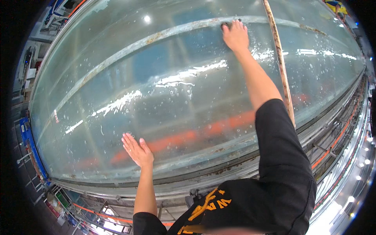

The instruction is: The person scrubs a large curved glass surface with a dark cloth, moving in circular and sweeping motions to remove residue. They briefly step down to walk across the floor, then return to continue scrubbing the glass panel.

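A broad, wet, see-through sheet or water surface (pixel 182 97), dotted with drops or bubbles, spreads before me. My left hand (pixel 138 151) is at its lower left, palm down and holding nothing, with the thumb apart and a ring on one finger. Farther off, at the upper middle, my right hand (pixel 236 35) has its fingers over a small dark object (pixel 225 24), mostly hidden beneath them. Close to that hand runs a pale, curved, rust-stained bar (pixel 182 28). A stained rod or pole (pixel 277 50) crosses the surface to the right of my right hand.
Metal edging (pixel 188 181) borders the near side. Past it are a metal frame and an orange strip (pixel 337 147). A blue frame part (pixel 30 147) stands at the left edge. Part of a person in yellow and blue (pixel 337 7) shows at the far upper right.
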The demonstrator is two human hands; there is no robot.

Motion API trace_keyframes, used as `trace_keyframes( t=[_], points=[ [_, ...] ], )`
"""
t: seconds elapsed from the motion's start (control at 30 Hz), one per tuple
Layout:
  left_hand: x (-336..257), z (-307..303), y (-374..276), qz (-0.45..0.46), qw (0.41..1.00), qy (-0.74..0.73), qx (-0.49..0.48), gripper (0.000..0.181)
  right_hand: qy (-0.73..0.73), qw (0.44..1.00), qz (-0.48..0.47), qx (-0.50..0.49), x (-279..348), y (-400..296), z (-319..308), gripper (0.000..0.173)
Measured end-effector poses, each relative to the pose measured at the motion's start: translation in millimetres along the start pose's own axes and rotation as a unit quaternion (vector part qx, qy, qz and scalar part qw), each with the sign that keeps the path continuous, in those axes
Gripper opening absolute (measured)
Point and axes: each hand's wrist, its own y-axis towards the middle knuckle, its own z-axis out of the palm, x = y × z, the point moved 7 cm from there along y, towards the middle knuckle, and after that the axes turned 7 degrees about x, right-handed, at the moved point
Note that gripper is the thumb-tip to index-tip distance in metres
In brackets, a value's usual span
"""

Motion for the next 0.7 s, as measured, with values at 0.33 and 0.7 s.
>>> trace_keyframes(
  t=[0.33,0.7],
  points=[
    [14.1,-12.9,-14.3,-0.024,1.000,0.000,-0.003,0.069,0.084,0.987,-0.061,0.126,22.1,12.2,-9.1,0.051],
    [23.8,-15.9,-21.0,-0.042,0.999,-0.003,0.001,0.070,0.158,0.967,-0.160,0.121,101.4,-33.9,-2.0,0.049]
  ],
)
